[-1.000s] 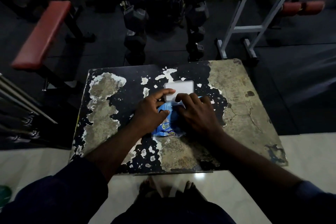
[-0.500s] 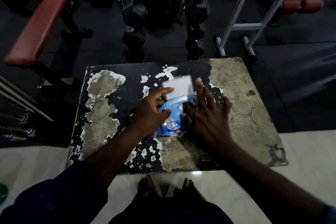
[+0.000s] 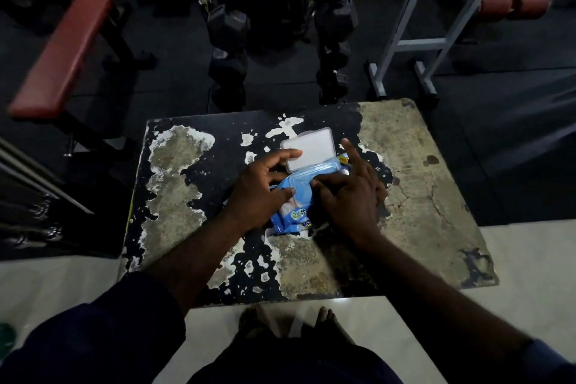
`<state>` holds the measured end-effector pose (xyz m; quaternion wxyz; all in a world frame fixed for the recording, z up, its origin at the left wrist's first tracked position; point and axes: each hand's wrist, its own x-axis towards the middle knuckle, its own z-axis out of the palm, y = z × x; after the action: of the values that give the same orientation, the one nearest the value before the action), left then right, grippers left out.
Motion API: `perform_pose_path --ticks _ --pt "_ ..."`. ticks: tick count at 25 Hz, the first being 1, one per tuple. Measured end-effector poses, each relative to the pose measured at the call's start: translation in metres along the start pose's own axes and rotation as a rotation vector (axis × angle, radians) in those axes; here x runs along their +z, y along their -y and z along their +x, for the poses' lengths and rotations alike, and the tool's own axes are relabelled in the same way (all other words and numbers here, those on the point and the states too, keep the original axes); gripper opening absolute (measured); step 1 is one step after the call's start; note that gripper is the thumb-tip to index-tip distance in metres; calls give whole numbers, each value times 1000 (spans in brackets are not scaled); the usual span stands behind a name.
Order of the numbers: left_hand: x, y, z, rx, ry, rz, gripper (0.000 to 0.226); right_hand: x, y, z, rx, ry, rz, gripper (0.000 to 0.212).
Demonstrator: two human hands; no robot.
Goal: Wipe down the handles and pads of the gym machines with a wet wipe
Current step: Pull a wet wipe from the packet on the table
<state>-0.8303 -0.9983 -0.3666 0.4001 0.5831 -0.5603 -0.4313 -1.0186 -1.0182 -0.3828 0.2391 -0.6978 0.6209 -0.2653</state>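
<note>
A blue pack of wet wipes (image 3: 291, 213) lies on a worn black table (image 3: 174, 171) with peeling paint. Its clear plastic lid (image 3: 308, 148) stands flipped up at the far end. My left hand (image 3: 260, 190) holds the pack's left side, thumb by the lid and fingers on the blue wrapper. My right hand (image 3: 349, 193) rests on the pack's right side, fingertips at the opening under the lid, index finger raised and pointing away. No wipe is visible outside the pack.
A red padded bench (image 3: 60, 58) stands at far left. A rack of dark dumbbells (image 3: 229, 28) is behind the table. A white-framed machine (image 3: 417, 44) with red roller pads (image 3: 511, 8) sits at far right. Pale floor tiles and my feet are below.
My right hand has drawn its fingers in from a spread pose over the lid's side to the pack's opening. The lid has stayed up. My left hand has kept its hold.
</note>
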Motion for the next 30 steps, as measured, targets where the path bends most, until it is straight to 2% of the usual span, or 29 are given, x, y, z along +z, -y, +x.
perform_pose_path --ticks 4,5,7,10,12,14,16,18,22,24,27,30 --pt "-3 3 3 0 -24 54 74 -11 -4 -4 -116 -284 139 12" --pt "-3 3 4 11 -42 92 76 -17 -6 -2 -134 -308 192 16" --pt "0 4 5 38 -77 151 86 -31 -6 3 -20 -203 428 17" --pt "5 3 4 52 -124 176 101 -55 3 6 365 2 1072 18" --pt "10 4 4 39 -120 209 94 -71 3 5 498 42 1293 24" --pt "15 7 6 38 -136 205 80 -83 -3 6 543 87 1409 31" --pt "19 11 9 45 -172 235 70 -88 -11 8 573 221 1328 37" --pt "23 21 9 77 -218 337 63 -80 -24 7 530 317 1094 45" --pt "27 30 4 61 -254 415 59 -59 -44 -5 -62 368 617 35" --pt "27 28 4 41 -237 388 58 -56 -41 -13 -258 430 489 30" --pt "24 26 6 48 -156 380 47 -45 -24 -9 -505 439 213 35" --pt "21 20 6 -14 -108 376 39 -29 -17 -7 -789 446 -238 43"
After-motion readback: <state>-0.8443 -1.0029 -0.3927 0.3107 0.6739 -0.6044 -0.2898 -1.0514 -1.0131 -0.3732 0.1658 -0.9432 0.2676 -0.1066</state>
